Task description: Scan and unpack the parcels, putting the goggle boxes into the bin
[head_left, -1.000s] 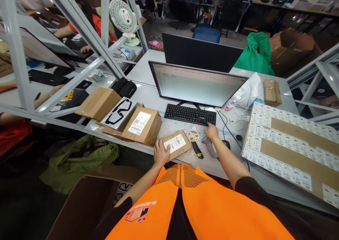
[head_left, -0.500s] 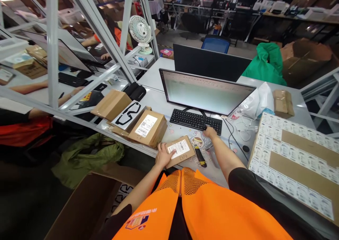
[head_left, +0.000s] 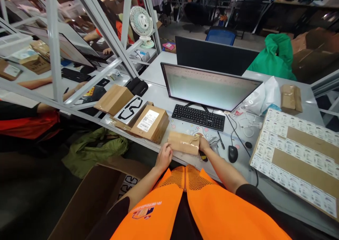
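Note:
A small taped cardboard parcel (head_left: 183,143) is held between both hands just above the desk's front edge, its plain brown side toward me. My left hand (head_left: 164,157) grips its left end. My right hand (head_left: 203,144) grips its right end. Under the right hand lies a yellow and black utility knife (head_left: 203,158). Behind the parcel are a black keyboard (head_left: 198,117) and a lit monitor (head_left: 210,88). A black mouse (head_left: 232,153) sits to the right.
Stacked labelled boxes (head_left: 149,123) lie at the left of the desk (head_left: 238,169). A cardboard sheet covered with stickers (head_left: 299,151) lies at the right. An open carton (head_left: 92,201) stands on the floor at lower left. Co-workers' arms show at the neighbouring desk behind a metal frame (head_left: 106,24).
My right hand left the keyboard and came back to the parcel's right end. The parcel was turned over, so its white label no longer faces up.

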Available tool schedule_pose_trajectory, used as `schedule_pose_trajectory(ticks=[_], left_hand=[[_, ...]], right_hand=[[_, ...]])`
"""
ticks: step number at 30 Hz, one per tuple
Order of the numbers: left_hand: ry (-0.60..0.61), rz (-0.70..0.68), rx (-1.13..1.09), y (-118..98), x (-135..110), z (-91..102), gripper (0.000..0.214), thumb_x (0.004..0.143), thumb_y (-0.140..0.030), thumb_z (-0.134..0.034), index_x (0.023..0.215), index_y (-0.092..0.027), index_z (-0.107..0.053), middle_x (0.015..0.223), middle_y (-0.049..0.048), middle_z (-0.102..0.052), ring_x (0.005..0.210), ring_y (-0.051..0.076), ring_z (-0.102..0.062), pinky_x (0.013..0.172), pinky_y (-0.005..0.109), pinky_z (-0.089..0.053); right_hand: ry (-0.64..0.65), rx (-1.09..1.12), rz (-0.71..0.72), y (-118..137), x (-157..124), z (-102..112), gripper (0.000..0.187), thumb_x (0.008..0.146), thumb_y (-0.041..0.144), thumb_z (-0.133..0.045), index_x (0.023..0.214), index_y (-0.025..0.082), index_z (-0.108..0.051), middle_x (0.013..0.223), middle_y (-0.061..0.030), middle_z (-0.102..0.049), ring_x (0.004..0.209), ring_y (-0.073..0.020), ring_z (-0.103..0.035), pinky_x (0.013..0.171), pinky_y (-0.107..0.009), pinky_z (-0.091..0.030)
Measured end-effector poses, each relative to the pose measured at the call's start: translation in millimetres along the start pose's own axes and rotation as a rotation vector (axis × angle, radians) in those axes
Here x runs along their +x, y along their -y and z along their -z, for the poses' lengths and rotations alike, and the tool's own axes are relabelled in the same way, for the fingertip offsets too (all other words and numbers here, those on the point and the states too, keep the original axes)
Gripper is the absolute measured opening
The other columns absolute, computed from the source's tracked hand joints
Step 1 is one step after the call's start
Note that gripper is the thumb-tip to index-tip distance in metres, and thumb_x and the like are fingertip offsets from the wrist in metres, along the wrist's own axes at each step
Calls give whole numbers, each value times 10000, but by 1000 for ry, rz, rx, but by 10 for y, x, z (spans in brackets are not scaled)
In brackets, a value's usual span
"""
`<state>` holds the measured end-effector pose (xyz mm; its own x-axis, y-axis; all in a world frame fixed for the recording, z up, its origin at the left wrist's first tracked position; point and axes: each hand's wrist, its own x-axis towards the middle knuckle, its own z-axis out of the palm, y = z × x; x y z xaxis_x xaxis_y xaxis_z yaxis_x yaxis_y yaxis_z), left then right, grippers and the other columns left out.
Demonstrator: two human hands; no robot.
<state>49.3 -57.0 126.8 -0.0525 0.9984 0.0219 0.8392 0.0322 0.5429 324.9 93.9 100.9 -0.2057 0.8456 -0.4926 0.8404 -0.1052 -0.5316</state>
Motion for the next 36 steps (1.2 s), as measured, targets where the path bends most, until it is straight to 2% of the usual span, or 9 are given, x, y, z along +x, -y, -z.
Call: schedule_pose_trajectory(ticks=[4,7,11,16,21,24,29,32,36], left_hand=[[14,-67,27,63,71,75,72,1008,-273,-603,991,-236,-662,1379,185,-651,1372,358,-611,1195,550,-538],[4,-86,32,47,292,175,214,1015,-378,-634,1155,-225,-688,1301,178,-675,1333,368,-601,1205,562,-514],[-38,-115,-1,0,758,172,361,1025,-398,-620,1321,-197,-662,1472,183,-629,1455,374,-521,1305,562,-412],[35,-66,-159,67,1184,-23,435,1020,-379,-604,1413,-192,-627,1534,166,-593,1459,317,-565,1321,496,-416],[146,-86,-185,222,1151,-11,715,914,-507,-795,1521,-196,-579,1589,172,-519,1510,344,-534,1324,502,-413],[260,-86,-202,293,1129,90,918,851,-564,-862,1625,-214,-514,1655,163,-455,1548,355,-507,1338,488,-398],[318,-67,-297,407,998,154,1104,815,-577,-894,1729,-212,-392,1778,171,-322,1666,372,-354,1382,469,-319],[313,-19,-363,487,774,117,1365,704,-574,-980,1784,-197,-236,1835,206,-206,1702,402,-264,1396,512,-272],[331,37,-453,544,568,74,1519,611,-578,-1034,1798,-206,-162,1840,239,-197,1693,430,-280,1390,553,-265]], right_hand=[[-83,106,-88,-88,-120,51,274,1032,315,-532,1189,132,-662,1135,-143,-778,1084,-244,-734,946,-302,-556],[-130,450,-56,-87,-299,102,297,1041,423,-489,1125,181,-640,1091,-99,-770,1059,-241,-733,917,-325,-606],[-10,951,-176,-33,-524,189,222,1038,431,-500,1052,235,-603,921,-55,-743,823,-226,-760,738,-342,-653],[127,1031,-248,87,-547,309,165,1074,337,-519,996,219,-603,744,-9,-692,539,-153,-630,523,-260,-559],[171,804,-152,201,-487,408,272,1090,348,-565,854,212,-574,714,-10,-701,507,-129,-595,499,-227,-501],[203,629,-84,217,-540,469,241,1101,340,-535,899,217,-582,744,-2,-710,518,-135,-591,519,-236,-488],[18,61,62,365,-708,578,170,1054,293,-583,1127,168,-670,930,-86,-776,824,-227,-716,773,-296,-542],[35,-260,214,711,-786,589,257,1067,328,-586,1241,169,-689,1135,-146,-793,1045,-283,-737,910,-328,-535],[187,-561,352,1375,-736,427,305,1099,311,-527,1346,197,-664,1220,-162,-801,1091,-304,-766,921,-354,-550]])
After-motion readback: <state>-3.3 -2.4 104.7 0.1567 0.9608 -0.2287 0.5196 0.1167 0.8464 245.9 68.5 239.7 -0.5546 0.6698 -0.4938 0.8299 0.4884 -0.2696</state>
